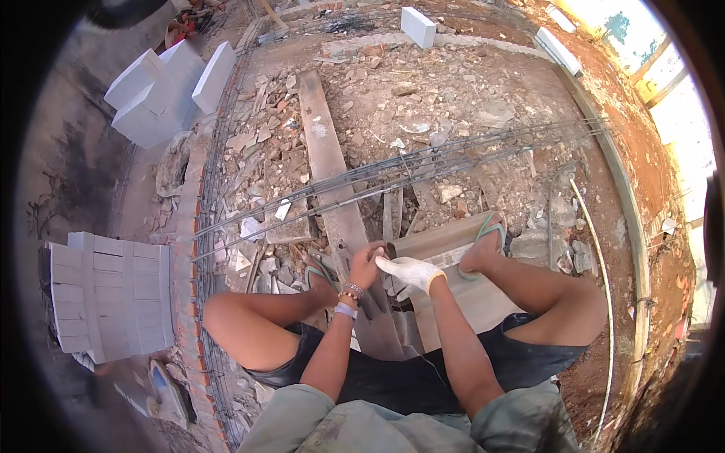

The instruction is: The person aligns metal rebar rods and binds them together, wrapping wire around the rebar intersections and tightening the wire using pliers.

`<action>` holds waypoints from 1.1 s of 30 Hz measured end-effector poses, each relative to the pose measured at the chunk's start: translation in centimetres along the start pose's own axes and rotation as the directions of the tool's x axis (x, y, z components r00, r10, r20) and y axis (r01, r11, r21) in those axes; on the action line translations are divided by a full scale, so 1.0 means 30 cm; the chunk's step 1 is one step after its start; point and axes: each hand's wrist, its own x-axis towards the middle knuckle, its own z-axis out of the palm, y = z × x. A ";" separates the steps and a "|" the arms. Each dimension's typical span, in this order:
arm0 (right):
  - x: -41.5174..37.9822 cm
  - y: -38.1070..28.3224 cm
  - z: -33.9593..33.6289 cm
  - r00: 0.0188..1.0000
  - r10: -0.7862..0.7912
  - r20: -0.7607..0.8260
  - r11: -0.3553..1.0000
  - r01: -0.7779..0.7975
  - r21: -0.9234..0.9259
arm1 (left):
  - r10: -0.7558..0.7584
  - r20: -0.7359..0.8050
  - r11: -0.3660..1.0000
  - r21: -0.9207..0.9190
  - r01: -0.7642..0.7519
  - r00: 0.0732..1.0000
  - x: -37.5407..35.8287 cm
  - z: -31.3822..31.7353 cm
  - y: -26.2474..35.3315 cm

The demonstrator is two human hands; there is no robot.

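Observation:
My left hand [365, 266], bare and with bracelets at the wrist, is closed with its fingers curled. My right hand [410, 272] wears a white knit glove, its fingers pressed together and meeting my left fingertips. Whatever lies between the fingers is too small or hidden to make out. Both hands are above a long, worn wooden plank [321, 140] that runs from between my legs away over the rubble. To the right of the hands, wide boards [442, 302] lie by my sandalled foot [483, 253].
Thin steel bars [362, 179] cross the rubble [423, 98] just beyond the hands. White blocks are stacked at the far left [162, 94] and near left [113, 294]. A pale hose or rod [602, 279] curves along the right. Another person [185, 26] is partly visible at the upper left.

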 end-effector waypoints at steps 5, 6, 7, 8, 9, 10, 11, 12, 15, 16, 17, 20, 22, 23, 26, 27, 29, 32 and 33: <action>0.151 0.048 -0.055 0.949 -0.132 -0.288 0.956 0.045 -0.291 | -0.185 -0.001 0.981 0.062 0.184 0.983 0.035 -0.139 0.131; 0.172 0.047 -0.075 0.892 -0.156 -0.424 0.939 0.001 -0.343 | -0.193 -0.072 0.973 0.115 0.201 0.978 0.047 -0.172 0.148; 0.184 0.043 -0.099 0.837 -0.178 -0.518 0.961 0.033 -0.275 | -0.089 -0.216 0.938 0.310 0.155 0.972 0.069 -0.215 0.132; 0.283 0.083 -0.146 0.779 -0.229 -0.584 0.961 0.087 -0.262 | 0.043 -0.332 0.857 0.496 0.135 0.942 0.097 -0.261 0.115; 0.325 0.071 -0.183 0.828 -0.108 -0.550 0.962 0.227 0.152 | 0.192 -0.413 0.737 0.660 0.147 0.890 0.124 -0.294 0.102; 0.367 0.054 -0.223 0.887 -0.017 -0.462 0.786 0.297 0.542 | 0.287 -0.423 0.654 0.742 0.147 0.859 0.135 -0.307 0.145; 0.408 0.039 -0.269 0.897 0.028 -0.440 0.643 0.321 0.695 | 0.381 -0.421 0.560 0.813 0.156 0.823 0.150 -0.326 0.190; 0.453 0.030 -0.317 0.910 0.068 -0.409 0.469 0.332 0.818 | 0.471 -0.403 0.456 0.873 0.175 0.785 0.169 -0.344 0.224; 0.553 -0.024 -0.434 0.908 0.066 -0.415 0.118 0.406 0.906 | 0.484 -0.144 0.244 0.969 0.025 0.863 0.256 -0.403 0.226; 0.594 -0.020 -0.473 0.903 0.068 -0.424 0.020 0.424 0.905 | 0.458 -0.051 0.184 0.982 -0.038 0.888 0.288 -0.422 0.218; 0.627 -0.004 -0.502 0.886 -0.085 -0.456 0.029 0.460 0.888 | 0.438 0.044 0.132 0.985 -0.113 0.898 0.322 -0.443 0.182; 0.658 -0.012 -0.527 0.866 -0.168 -0.472 0.040 0.484 0.874 | 0.231 0.036 0.177 0.981 -0.078 0.972 0.371 -0.450 0.143; 0.673 -0.005 -0.534 0.889 -0.117 -0.442 0.057 0.451 0.891 | 0.202 0.001 0.218 0.975 -0.046 0.979 0.386 -0.459 0.123; 0.677 0.000 -0.538 0.895 -0.114 -0.432 0.080 0.442 0.894 | 0.189 -0.017 0.238 0.971 -0.029 0.982 0.393 -0.465 0.114; 0.673 0.001 -0.539 0.882 -0.089 -0.462 0.145 0.470 0.870 | 0.200 0.027 0.265 0.961 -0.080 0.979 0.359 -0.461 0.154; 0.656 -0.007 -0.535 0.872 -0.080 -0.482 0.167 0.489 0.856 | 0.223 0.031 0.270 0.959 -0.092 0.974 0.345 -0.463 0.160; 0.616 -0.025 -0.529 0.851 -0.083 -0.518 0.240 0.521 0.819 | 0.276 0.041 0.279 0.953 -0.120 0.960 0.331 -0.462 0.176; 0.554 -0.025 -0.525 0.841 -0.004 -0.540 0.277 0.520 0.808 | 0.190 -0.040 0.270 0.963 -0.013 0.981 0.323 -0.437 0.287; 0.534 -0.031 -0.522 0.830 -0.005 -0.558 0.289 0.536 0.794 | 0.240 -0.057 0.314 0.949 -0.022 0.969 0.336 -0.440 0.288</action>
